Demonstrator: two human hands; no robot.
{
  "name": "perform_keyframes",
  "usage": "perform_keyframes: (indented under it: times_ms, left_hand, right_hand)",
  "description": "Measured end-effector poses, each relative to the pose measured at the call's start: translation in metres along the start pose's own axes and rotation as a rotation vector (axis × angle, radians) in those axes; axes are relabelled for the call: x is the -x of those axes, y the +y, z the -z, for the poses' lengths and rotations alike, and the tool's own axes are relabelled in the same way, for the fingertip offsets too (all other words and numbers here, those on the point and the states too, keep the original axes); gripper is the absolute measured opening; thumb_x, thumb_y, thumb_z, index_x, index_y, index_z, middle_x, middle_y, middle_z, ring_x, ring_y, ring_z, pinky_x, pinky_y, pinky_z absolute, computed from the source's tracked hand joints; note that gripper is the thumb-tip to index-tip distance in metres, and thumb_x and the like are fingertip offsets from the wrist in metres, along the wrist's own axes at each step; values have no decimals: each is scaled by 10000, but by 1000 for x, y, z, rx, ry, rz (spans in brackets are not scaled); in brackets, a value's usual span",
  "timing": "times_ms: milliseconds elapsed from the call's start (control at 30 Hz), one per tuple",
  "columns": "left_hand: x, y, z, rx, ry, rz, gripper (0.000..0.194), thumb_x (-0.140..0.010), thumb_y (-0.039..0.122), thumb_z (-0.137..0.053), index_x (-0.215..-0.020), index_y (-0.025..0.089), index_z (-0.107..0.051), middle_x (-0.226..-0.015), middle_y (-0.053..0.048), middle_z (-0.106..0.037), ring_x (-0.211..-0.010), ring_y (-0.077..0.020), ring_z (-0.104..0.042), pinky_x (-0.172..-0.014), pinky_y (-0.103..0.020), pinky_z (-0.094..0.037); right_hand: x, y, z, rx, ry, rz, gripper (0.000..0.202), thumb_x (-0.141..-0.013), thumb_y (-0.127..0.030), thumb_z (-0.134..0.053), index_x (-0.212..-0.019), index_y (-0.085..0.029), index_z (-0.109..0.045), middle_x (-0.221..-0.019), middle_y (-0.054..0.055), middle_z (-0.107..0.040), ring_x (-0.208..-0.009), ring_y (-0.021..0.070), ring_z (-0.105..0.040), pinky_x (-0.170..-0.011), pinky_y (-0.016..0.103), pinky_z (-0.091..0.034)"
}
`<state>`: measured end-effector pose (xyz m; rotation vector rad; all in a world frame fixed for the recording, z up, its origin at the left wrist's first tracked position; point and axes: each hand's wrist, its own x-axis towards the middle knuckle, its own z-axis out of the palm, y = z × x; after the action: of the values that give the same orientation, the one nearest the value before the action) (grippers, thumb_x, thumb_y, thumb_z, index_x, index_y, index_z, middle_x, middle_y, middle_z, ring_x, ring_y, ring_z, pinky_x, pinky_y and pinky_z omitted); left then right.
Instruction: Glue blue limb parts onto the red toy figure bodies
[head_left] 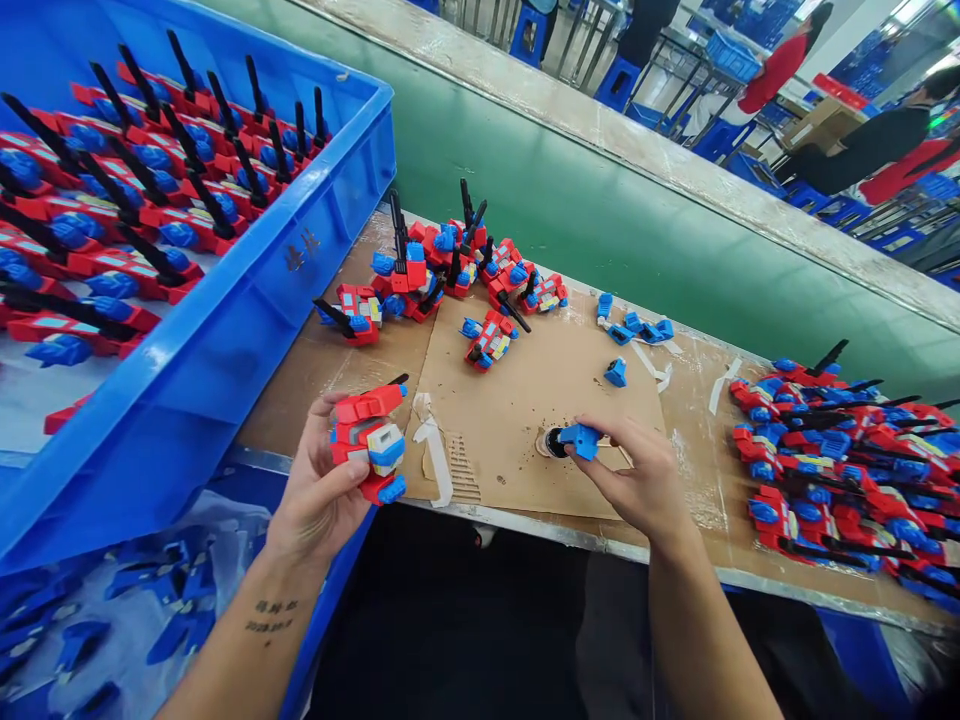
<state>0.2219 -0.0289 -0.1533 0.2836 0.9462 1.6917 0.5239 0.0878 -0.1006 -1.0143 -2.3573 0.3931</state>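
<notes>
My left hand [330,490] grips a red and blue toy robot torso [369,440], tilted above the table's front edge. Between the thumb and fingers of my right hand [630,468] is a small blue plastic part [581,440]. That part is at a small round container [553,442] with a dark inside; whether the two touch I cannot tell. Farther back on the cardboard [555,380] lie a loose blue part [616,373] and several similar blue pieces [636,326]. A single toy torso [489,340] with a black stick rests near the middle, before a heap of torsos [435,255].
A big blue crate [300,230] of torsos with black sticks stands at left. Below it a plastic-lined bin [142,610] holds blue parts. Many torsos [840,465] are piled at right. Strips of white tape [436,462] stick to the cardboard. A green belt [525,190] runs behind.
</notes>
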Motion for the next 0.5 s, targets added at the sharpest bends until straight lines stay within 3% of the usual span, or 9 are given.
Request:
perform_keyframes:
  times_ms: [100,200,333,500]
  left_hand:
    - [2,-3,-2,17,-9,29,793,-534,246,-973,-1234,369,-621,-946,18,-713,-688,-155,-676,-589,-261,-628]
    - [5,-8,-2,3,-52,62,758,-530,247,-979,-1206,362,-655,-1032,11,-700,-785,-176,-690,-661,-284,-643]
    - [8,-12,-2,-15,-102,97,750,-560,229,-968,-1225,360,-646,-1073,-4,-674,-845,-182,-684,-755,-313,-643]
    - [10,-13,-7,-6,-146,113,677,-616,183,-924,-1198,350,-623,-1064,-9,-658,-843,-191,-686,-736,-329,-637]
  right_hand:
    - [0,5,-1,-13,75,-240,312,-848,-366,-772,-1129,-249,-702,-887,12,-720,-714,163,-601,-670,308,-491]
    - [-5,10,-5,-58,63,-395,363,-820,-445,-775,-1117,-242,-723,-846,9,-699,-680,154,-571,-660,308,-482]
    - [-13,12,-10,-92,-4,-458,355,-813,-445,-758,-1088,-221,-736,-756,-6,-655,-612,132,-508,-596,285,-426]
    - [-16,13,-11,-118,0,-496,365,-794,-426,-768,-1073,-193,-742,-699,-11,-632,-566,119,-471,-569,281,-411]
